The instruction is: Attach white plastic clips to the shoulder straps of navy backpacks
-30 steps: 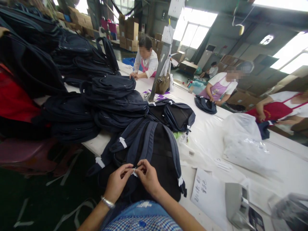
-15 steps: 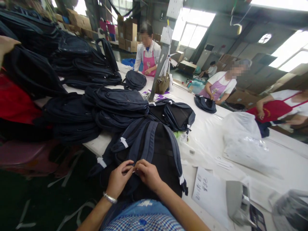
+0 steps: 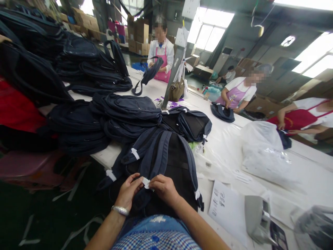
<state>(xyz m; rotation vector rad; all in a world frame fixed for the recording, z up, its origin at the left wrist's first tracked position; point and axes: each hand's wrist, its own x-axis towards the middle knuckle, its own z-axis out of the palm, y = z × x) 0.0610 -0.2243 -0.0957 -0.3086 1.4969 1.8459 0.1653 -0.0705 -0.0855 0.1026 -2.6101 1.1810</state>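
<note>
A dark blue backpack (image 3: 179, 163) lies straps up at the table's near edge, in front of me. Over its straps, my left hand (image 3: 128, 192) and my right hand (image 3: 163, 187) pinch a small white tag (image 3: 146, 182) between them. Other white tags (image 3: 135, 153) hang on the straps to the left, and one is on the right strap near its lower end. More dark backpacks (image 3: 127, 107) are piled just beyond.
A sheet with handwriting (image 3: 218, 201), a grey tape dispenser (image 3: 256, 218) and clear plastic bags (image 3: 267, 156) lie to the right. A metal post (image 3: 173, 76) stands beyond the backpacks. Several people work around the table, one in red (image 3: 18, 107) close at left.
The white tag between my hands now shows more, and my right hand has shifted slightly right. Across the table, a person in a pink apron has lifted a backpack.
</note>
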